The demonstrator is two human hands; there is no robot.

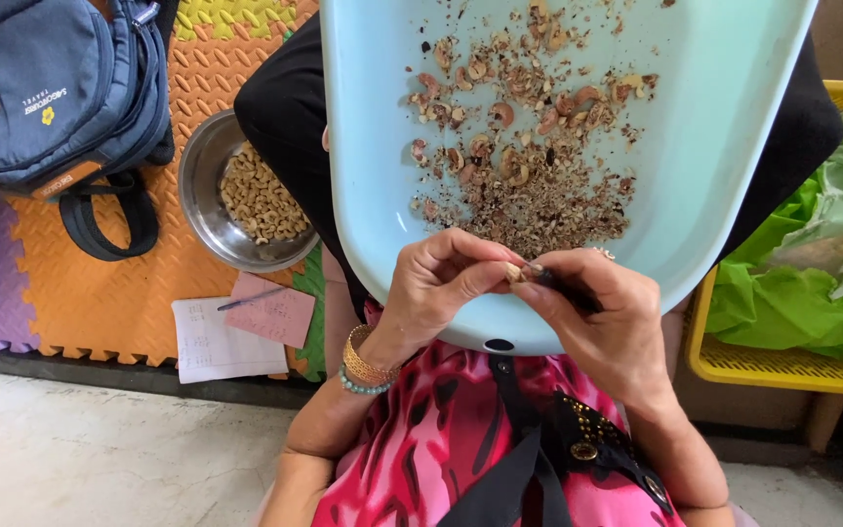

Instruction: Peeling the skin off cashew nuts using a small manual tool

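A pale blue plastic tray [734, 127] rests on my lap, scattered with cashew nuts [502, 115] and brown skin flakes [548, 210]. Over its near rim my left hand [436, 283] pinches a small cashew nut [513, 273] between thumb and fingers. My right hand [602, 317] grips a small dark-handled tool [568, 290] whose tip touches that nut. My left wrist wears a gold bangle and a bead bracelet [363, 371].
A steel bowl [202, 171] of peeled cashews sits on the orange foam mat at left, beside a blue bag [60, 88]. Paper sheets and a pen [236, 327] lie near the mat's edge. A yellow crate [782, 366] lined with green plastic stands at right.
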